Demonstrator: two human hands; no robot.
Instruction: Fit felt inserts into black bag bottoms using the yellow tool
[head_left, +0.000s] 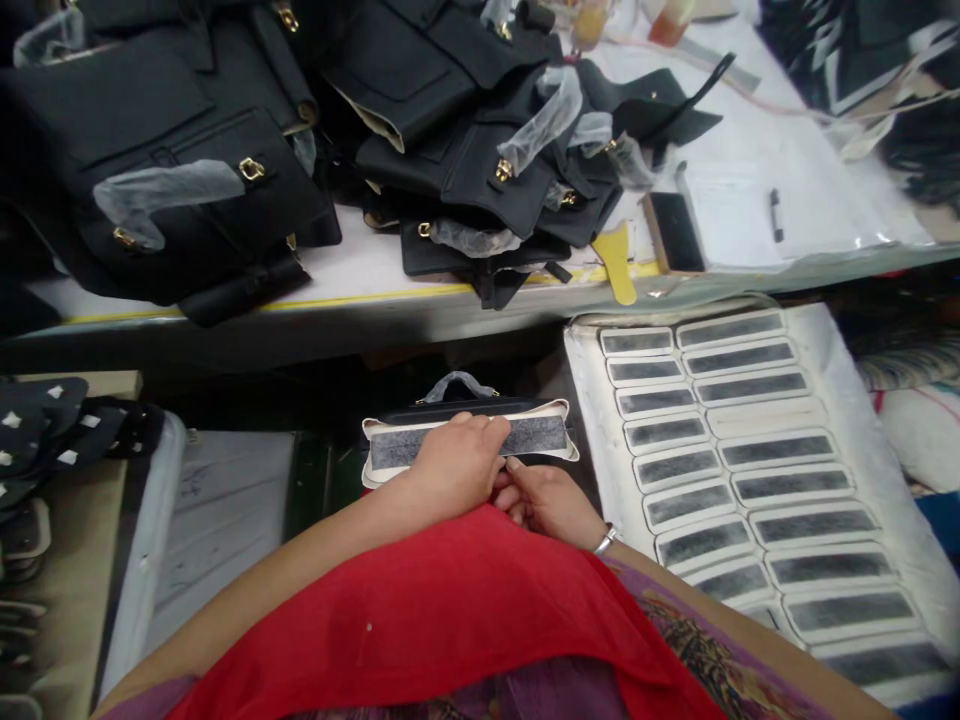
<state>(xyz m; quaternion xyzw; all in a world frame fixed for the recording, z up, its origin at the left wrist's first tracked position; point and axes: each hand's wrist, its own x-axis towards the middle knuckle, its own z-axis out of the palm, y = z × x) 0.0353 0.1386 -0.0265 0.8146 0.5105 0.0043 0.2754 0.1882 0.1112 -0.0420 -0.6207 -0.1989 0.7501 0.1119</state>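
A black handbag (405,411) lies in front of my lap, its handle (459,384) wrapped in clear plastic. Its near side bears a white-edged panel with a dark grey strip (538,434). My left hand (459,462) lies across the panel's middle, fingers bent round it and closed on the bag. At the panel's near edge, my right hand (553,500) has its thumb and curled fingers pinched together, beside the left fingertips. Whatever small part lies between the right fingers is hidden. A red apron (420,610) covers my lap just below both hands.
Black handbags (217,215) with gold fittings pile on the table ahead, near a yellow scraper (616,262), a phone (675,232) and a pen (776,215). To the right, a white board (817,340) carries rows of grey-striped panels. Dark cut pieces (45,420) lie at left.
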